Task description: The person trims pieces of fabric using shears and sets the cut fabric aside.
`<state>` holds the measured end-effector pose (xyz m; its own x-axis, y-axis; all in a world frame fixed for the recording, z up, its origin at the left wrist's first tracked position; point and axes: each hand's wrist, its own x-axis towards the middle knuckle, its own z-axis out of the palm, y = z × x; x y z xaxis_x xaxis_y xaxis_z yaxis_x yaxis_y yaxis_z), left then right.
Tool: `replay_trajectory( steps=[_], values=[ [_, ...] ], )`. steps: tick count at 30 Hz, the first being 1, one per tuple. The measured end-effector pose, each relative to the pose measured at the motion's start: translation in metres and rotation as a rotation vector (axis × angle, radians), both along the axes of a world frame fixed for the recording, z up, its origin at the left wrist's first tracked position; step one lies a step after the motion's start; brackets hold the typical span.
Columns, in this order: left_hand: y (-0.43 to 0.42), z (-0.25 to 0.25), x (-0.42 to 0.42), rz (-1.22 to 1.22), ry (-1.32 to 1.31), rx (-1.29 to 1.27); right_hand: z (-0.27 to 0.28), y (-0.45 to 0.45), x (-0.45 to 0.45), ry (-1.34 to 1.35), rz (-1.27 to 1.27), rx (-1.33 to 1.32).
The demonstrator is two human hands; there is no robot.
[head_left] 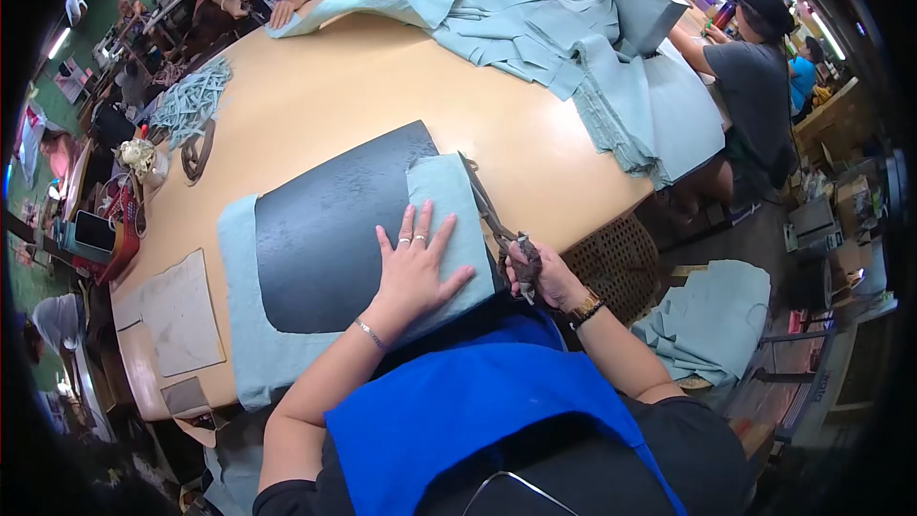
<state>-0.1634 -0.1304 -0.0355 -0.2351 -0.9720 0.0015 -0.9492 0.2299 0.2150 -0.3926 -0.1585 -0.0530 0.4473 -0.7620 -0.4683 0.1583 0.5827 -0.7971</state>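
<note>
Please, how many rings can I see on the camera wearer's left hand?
2. The first ring is on the ring finger and the second ring on the middle finger of the left hand, which lies spread over the blue-green cloth. No finger is hidden.

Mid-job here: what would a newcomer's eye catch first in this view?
Probably the big dark panel at the middle of the table, bordered left and right by pale blue-green cloth, where the left hand presses flat. Next, the scissors in the right hand, their blades along the cloth's right edge. Then the large heap of similar fabric across the table's far side.
</note>
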Motion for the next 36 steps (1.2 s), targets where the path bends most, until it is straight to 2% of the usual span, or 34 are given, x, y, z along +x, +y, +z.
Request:
replay_trajectory(
  steps=[19,22,24,28,30,32,33,36],
  values=[
    [0.013,0.000,-0.005,0.007,-0.013,-0.013,-0.010,0.002,0.004,-0.085,-0.013,-0.065],
    [0.012,-0.001,-0.004,0.003,-0.008,-0.013,-0.008,0.003,0.004,-0.009,-0.028,-0.050],
    [0.010,0.000,-0.001,-0.002,-0.007,-0.012,-0.012,0.003,0.000,-0.087,-0.110,-0.050],
    [-0.027,-0.002,0.019,0.023,-0.010,-0.050,-0.006,-0.001,0.005,-0.200,-0.285,-0.149],
    [-0.062,-0.008,0.035,0.046,-0.026,-0.069,-0.019,-0.021,-0.004,-0.253,-0.297,-0.196],
    [-0.099,-0.008,0.052,0.062,-0.056,-0.083,-0.003,-0.038,-0.001,-0.332,-0.326,-0.173],
    [-0.108,-0.011,0.060,0.118,-0.058,-0.125,-0.007,-0.049,-0.002,-0.254,-0.325,-0.174],
    [-0.113,-0.004,0.070,0.237,-0.008,-0.196,-0.023,-0.062,-0.001,0.019,-0.229,-0.419]
  ],
)
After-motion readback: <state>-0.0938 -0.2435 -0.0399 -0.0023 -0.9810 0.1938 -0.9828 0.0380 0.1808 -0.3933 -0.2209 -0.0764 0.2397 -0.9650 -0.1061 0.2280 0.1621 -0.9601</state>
